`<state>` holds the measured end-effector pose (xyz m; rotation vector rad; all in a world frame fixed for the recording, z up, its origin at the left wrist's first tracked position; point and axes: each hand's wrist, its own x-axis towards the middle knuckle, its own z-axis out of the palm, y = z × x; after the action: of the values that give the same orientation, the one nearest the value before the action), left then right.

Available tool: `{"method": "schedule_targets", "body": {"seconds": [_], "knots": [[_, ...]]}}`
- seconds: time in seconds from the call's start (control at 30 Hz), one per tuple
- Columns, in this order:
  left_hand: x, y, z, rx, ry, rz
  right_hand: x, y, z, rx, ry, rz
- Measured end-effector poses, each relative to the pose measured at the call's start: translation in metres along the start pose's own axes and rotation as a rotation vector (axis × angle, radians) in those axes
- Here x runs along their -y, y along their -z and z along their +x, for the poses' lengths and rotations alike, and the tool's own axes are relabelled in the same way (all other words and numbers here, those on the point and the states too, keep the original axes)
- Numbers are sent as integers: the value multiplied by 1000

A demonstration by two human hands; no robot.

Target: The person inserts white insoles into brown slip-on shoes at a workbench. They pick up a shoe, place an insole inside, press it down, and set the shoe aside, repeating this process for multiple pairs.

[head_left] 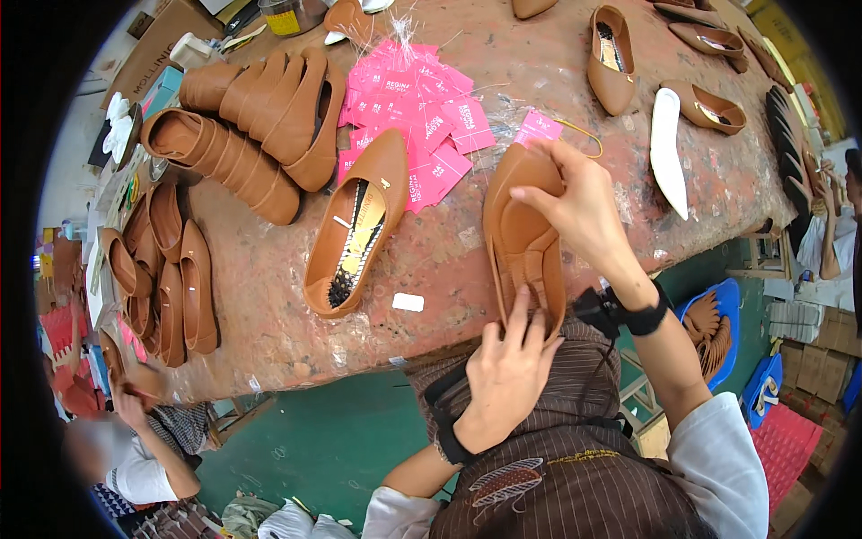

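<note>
Remote log: I have the brown shoe (503,211) at the near edge of the table (260,310); right hand (579,202) over its toe, thumb and index finger apart, left hand (512,382) with fingers at the heel opening, clasp unclear to me. A lopsided push could, I judge, tip it off the edge. Blue tub (733,301) below right holds stacked brown pieces (708,334); clear tub (285,22) up top, contents unreadable.
</note>
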<state>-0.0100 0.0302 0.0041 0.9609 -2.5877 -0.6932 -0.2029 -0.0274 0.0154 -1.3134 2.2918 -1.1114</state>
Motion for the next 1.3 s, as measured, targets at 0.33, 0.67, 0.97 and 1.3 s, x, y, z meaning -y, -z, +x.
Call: {"method": "schedule_targets", "body": {"seconds": [0.33, 0.67, 0.97, 1.3], "knots": [[-1, -11, 11, 268, -6, 110, -12, 4, -99, 176, 455, -328], [-1, -19, 9, 206, -9, 75, -25, -21, -63, 291, 490, -395], [1, -15, 10, 211, 7, 20, -25, 0, -82, 422, 439, -530], [5, -9, 14, 204, -8, -4, -20, -15, -52, 212, 507, -455]]}}
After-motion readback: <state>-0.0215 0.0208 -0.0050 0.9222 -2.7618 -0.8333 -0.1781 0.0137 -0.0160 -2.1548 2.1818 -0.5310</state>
